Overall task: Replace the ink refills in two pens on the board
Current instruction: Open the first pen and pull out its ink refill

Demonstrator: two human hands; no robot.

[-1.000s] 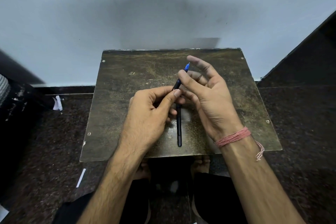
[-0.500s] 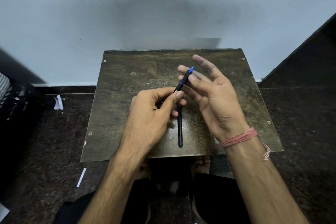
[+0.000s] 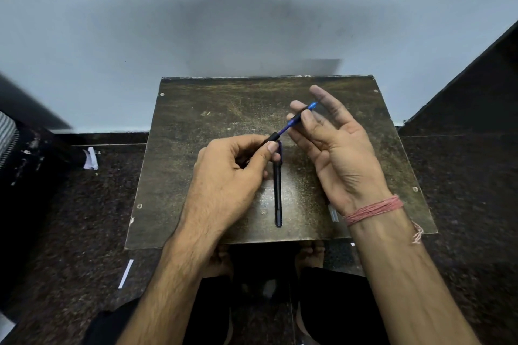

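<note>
Above the middle of the board (image 3: 196, 176), your left hand (image 3: 232, 176) grips the black pen barrel (image 3: 273, 137), fingers curled round it. Its long axis slants up and away to the right, and the blue refill (image 3: 297, 117) sticks out of that far end. Your right hand (image 3: 336, 154) pinches the refill near its tip between thumb and fingertips, the other fingers spread loose. A second black pen (image 3: 277, 196) lies flat on the board between your hands, pointing straight away from you.
</note>
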